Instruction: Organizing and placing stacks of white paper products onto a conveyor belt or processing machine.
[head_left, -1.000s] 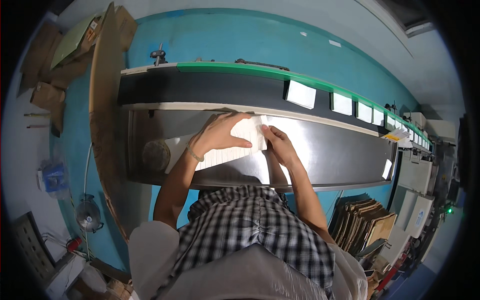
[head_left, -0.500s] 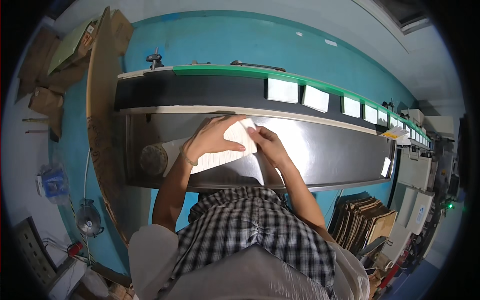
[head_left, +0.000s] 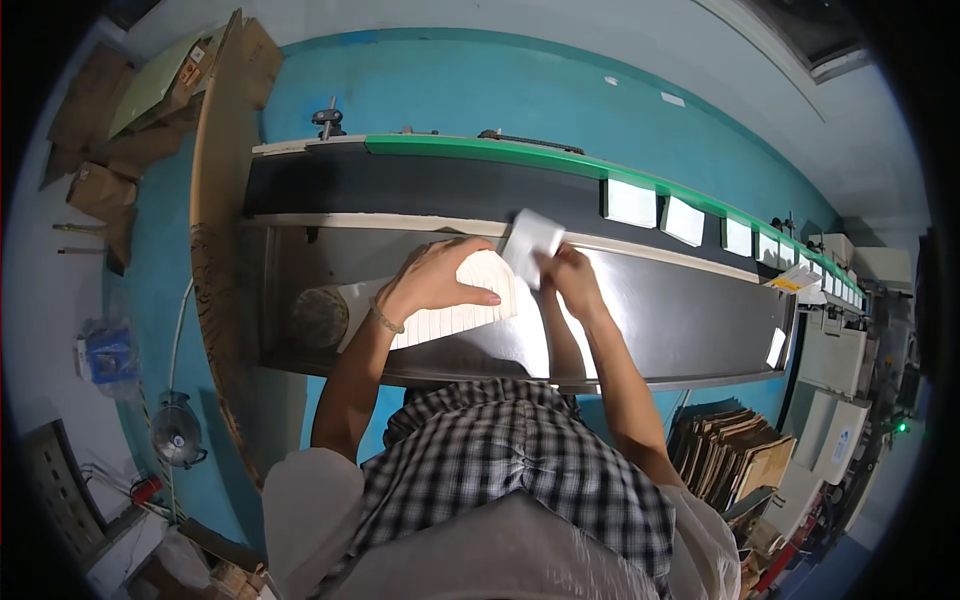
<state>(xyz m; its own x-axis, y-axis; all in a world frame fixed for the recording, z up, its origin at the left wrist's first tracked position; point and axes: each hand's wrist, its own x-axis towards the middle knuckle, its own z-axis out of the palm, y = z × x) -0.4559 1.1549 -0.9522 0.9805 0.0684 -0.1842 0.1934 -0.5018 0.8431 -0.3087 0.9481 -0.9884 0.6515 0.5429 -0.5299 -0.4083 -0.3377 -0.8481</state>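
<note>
In two hands, one stack, one white piece

The left grip curls around a row of thin white packets near its end on a steel table, while the right grip holds what appears to be a single packet, its outline blurred, near a black conveyor belt carrying similar white pieces along a green rail.
</note>
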